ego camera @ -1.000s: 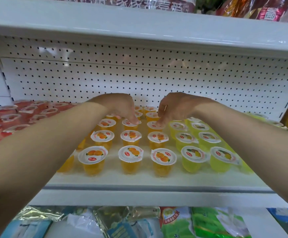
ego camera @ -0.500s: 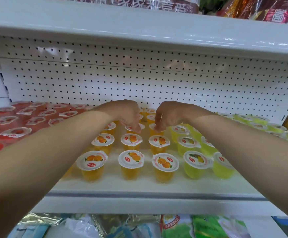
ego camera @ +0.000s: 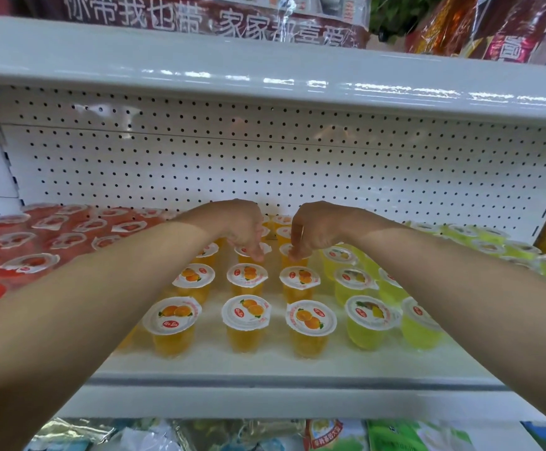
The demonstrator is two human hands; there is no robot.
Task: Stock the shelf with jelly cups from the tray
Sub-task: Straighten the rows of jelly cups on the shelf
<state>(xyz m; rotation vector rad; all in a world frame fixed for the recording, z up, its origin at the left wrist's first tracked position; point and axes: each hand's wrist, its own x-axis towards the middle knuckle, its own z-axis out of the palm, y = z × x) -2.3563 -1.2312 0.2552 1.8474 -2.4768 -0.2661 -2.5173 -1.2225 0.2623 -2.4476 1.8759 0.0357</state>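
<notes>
Both hands have slid lower in the frame and a bit closer to the front rows than 1 second ago, though the camera has tipped up as well, so more of the upper shelf and its red banner shows now. Left hand [ego camera: 244,227] sits just left of center, knuckles up, fingers curled down onto the lid of an orange jelly cup [ego camera: 252,250] in the 3rd row back; it looks like a pinch on the lid edge, but honestly I can't tell if it's really gripping or just touching. Right hand [ego camera: 314,231] mirrors it just right of center, fingertips bunched down on the neighbouring orange cup [ego camera: 293,253], same deal, the hold is hidden under the fingers. So the 2 hands are near each other but not touching. Orange jelly cups [ego camera: 246,312] fill the middle of the shelf [ego camera: 265,362] in 3 columns, front row standing upright near the lower center. Red jelly cups [ego camera: 31,263] crowd the left side, and yellow-green jelly cups [ego camera: 371,315] run off to the right. White pegboard back panel [ego camera: 265,164] spans the middle of the frame, and some foil and green snack bags [ego camera: 395,434] peek in along the bottom edge. No tray is anywhere in view.
</notes>
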